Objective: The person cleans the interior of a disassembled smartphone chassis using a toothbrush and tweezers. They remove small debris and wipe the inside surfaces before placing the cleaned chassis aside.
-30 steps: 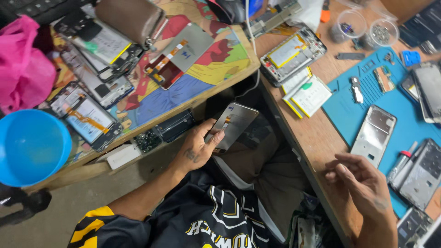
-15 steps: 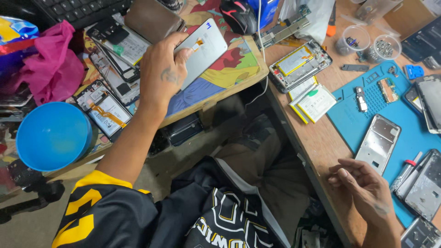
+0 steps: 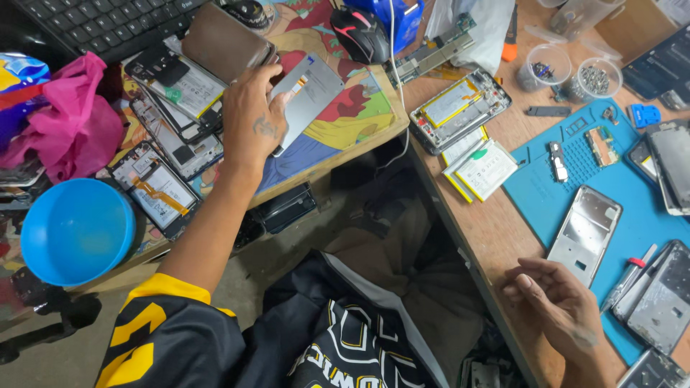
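The left hand (image 3: 253, 123) is extended over the left-side board, fingers closed on the near edge of a grey phone back cover (image 3: 307, 92) that lies flat, or very nearly flat, on the colourful mat (image 3: 345, 118). The right hand (image 3: 557, 305) rests at the edge of the wooden bench (image 3: 496, 237), fingers loosely curled and holding nothing. The cover sits just beside a brown phone (image 3: 223, 44) and a stack of opened handsets (image 3: 180, 100), with a black mouse (image 3: 359, 32) beyond it. A blue bowl (image 3: 75, 230) stands well apart at the lower left. Judged from these positions, the step in hand is the placing of the cover on the mat (contact between cover and mat cannot be confirmed from this angle). The next move calls for a clean release of the left-hand grip without sliding the cover onto the neighbouring handsets. On the right, the blue work mat (image 3: 553, 197) carries a silver phone frame (image 3: 583, 233), with an open phone with a yellow-striped battery (image 3: 460, 108) near it.
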